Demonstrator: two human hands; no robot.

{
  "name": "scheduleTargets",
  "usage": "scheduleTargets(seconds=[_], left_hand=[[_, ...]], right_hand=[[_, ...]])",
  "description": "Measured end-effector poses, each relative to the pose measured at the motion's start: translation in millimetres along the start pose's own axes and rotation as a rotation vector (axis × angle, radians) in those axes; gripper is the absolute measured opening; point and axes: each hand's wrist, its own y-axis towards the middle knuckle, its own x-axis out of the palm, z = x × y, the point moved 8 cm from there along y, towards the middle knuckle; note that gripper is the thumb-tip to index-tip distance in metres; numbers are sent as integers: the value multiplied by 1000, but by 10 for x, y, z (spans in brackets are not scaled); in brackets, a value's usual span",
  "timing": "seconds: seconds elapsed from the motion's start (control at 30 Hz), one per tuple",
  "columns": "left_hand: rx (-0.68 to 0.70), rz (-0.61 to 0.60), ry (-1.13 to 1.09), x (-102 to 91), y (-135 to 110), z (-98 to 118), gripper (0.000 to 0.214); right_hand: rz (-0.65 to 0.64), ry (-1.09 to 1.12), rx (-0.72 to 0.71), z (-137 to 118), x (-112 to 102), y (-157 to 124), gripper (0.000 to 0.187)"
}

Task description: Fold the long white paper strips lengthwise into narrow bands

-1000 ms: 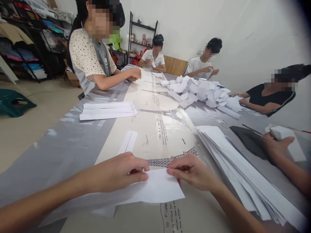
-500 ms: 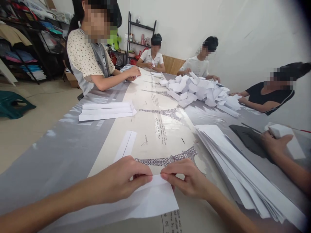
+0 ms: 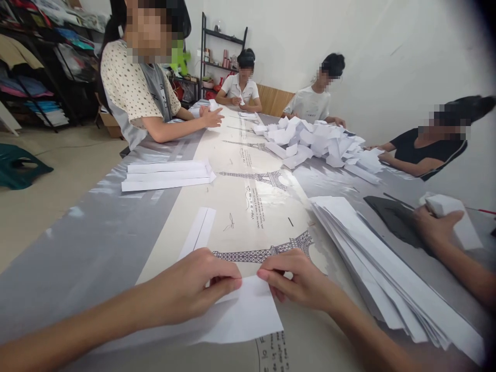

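Note:
A white sheet of paper (image 3: 248,315) lies low in front of me, its upper edge pinched between both hands. My left hand (image 3: 209,281) is closed, thumb and forefinger on that edge near the middle. Close beside it, my right hand (image 3: 294,279) pinches the same edge near the right corner. The left part of the sheet is hidden under my left forearm. Just beyond my left hand lies a narrow folded paper strip (image 3: 199,232). To the right of my right hand rests a fanned stack of white paper (image 3: 372,263).
Several folded strips (image 3: 166,175) lie at the left middle of the table. A heap of folded white papers (image 3: 318,139) stands farther back. Co-workers sit or stand around the table; one nearby person's hand (image 3: 442,222) holds a white paper block at right.
My hands still pinch the sheet's edge, with hardly any shift. The co-worker at left has opened a hand and now has white paper visible. The whole view has shifted slightly.

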Motion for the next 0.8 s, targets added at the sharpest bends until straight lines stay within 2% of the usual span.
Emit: scheduleTargets(seconds=[0.13,0.27,0.4,0.5,0.63,0.73,0.8], left_hand=[[-15,-25,-16,1,-8,12,37],[-13,-34,-11,7,-16,63,35],[-22,-64,2,21,-17,51,34],[-54,-96,15,-10,-18,-24,35],[-57,-79,103,-94,-12,-75,35],[-43,-90,183,-57,-19,-55,35],[-30,-110,203,-1,-28,-33,35]], right_hand=[[-28,-84,-26,-1,-17,-12,40],[-27,-16,6,-13,76,4,36],[-78,-21,16,-16,160,24,30],[-91,-19,57,83,37,4,36],[-99,59,153,215,-141,-39,37],[-191,66,142,154,-15,-35,24],[-231,24,106,84,111,-19,22]])
